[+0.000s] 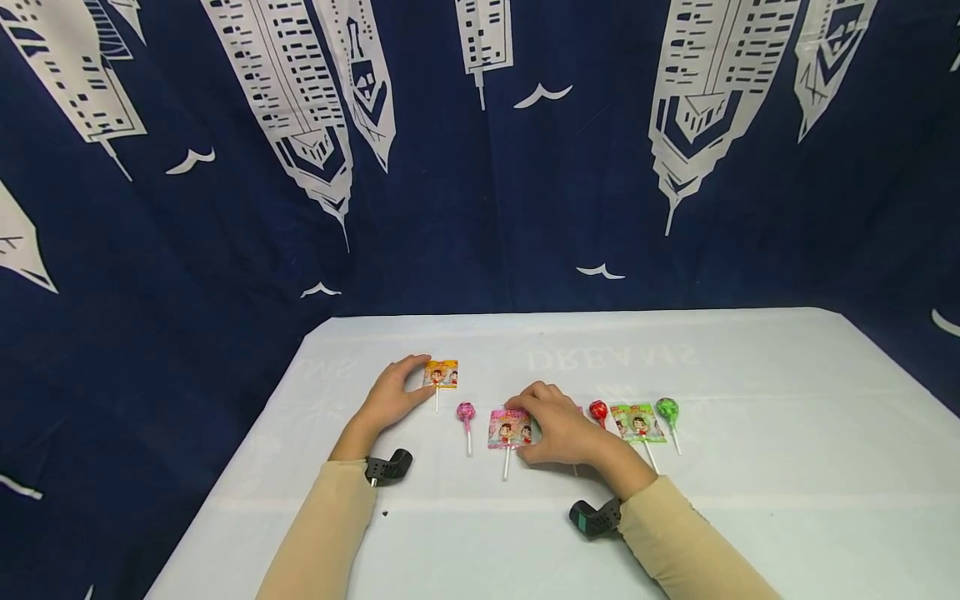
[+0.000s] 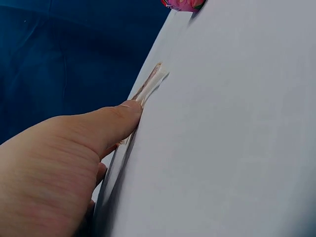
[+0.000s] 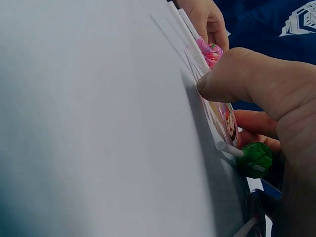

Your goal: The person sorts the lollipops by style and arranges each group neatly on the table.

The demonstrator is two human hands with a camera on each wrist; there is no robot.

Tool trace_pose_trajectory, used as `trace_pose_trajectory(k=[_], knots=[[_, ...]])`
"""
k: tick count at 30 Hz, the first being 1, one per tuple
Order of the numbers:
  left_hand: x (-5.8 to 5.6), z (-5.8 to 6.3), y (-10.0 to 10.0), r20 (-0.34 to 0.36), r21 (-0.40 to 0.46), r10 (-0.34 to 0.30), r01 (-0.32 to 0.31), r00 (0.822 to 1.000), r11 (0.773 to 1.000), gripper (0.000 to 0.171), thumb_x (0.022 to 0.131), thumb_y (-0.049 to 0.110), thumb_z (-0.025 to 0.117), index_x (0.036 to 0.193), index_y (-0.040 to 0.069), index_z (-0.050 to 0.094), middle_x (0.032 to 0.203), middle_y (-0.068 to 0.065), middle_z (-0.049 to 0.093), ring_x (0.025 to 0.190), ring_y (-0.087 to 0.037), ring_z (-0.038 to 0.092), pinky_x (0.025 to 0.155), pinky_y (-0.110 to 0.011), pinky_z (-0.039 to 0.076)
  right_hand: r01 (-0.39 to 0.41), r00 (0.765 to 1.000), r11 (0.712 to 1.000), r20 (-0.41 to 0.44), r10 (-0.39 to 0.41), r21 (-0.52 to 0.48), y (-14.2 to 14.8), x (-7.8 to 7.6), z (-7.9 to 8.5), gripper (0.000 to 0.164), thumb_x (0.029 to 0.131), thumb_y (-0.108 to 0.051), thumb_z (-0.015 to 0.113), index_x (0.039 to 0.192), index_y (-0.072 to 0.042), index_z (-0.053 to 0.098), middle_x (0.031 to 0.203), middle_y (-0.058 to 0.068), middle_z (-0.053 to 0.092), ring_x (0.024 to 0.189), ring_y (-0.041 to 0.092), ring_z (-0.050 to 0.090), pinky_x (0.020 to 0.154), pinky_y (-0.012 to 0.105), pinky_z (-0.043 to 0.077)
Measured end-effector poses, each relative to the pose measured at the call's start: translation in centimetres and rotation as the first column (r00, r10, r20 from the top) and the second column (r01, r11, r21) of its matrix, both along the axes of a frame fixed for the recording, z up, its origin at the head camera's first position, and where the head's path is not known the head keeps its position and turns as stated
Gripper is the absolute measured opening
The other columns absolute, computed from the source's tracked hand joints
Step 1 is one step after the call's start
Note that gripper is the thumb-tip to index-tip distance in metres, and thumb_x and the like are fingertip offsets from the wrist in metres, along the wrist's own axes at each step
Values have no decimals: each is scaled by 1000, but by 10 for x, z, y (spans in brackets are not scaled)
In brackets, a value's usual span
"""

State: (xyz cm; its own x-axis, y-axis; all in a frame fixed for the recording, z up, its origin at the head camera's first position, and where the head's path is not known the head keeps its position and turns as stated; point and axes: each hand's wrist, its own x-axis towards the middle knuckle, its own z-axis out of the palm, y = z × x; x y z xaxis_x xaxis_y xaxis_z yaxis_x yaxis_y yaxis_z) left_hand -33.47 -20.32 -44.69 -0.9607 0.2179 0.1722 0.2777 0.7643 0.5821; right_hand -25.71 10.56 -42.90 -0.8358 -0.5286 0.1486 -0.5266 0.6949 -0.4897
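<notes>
Left grip [image 1: 387, 398]: thumb and fingers pinch an orange packet [image 1: 444, 377] at its left side; its stick points toward the person. Whether the packet touches the white desk [image 1: 787, 433] cannot be told. A black strap device [image 1: 390, 467] sits on the left wrist.

Just right of the left grip, on its near side, one pink lollipop [image 1: 466, 412] lies between the two hands, stick toward the person, touched by neither.

Right grip [image 1: 558, 429]: thumb and fingers pinch a pink packet [image 1: 506, 431] at its right side, stick toward the person. A pink item partly hidden behind this grip cannot be identified.

Just right of the right grip: one red lollipop [image 1: 597, 409], then a green packet [image 1: 636, 422] close beside it. Farthest right of that grip: one green lollipop [image 1: 667, 409], near the green packet.
</notes>
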Motion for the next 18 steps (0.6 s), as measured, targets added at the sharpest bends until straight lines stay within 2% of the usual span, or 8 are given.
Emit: trace_pose_trajectory(k=[10,18], knots=[[-1,1,-1,9,-1,2,-1,1000,1000,58,90,27,73,144,15,53,151,-10,52,145,-38,39,125,-54,18,-4,999,1000,-37,3,-10,-1,-1,-1,60,72,-23,78,128,-11,61,123,5,57,115,25,50,102,52,42],[-3,-2,-1,-6,-19,5,-5,1000,1000,57,90,29,72,143,17,53,150,-10,52,143,-38,41,121,-55,26,-12,1000,999,-17,12,-53,0,-4,3,60,72,-21,78,129,-11,60,122,4,57,117,24,50,103,48,45]])
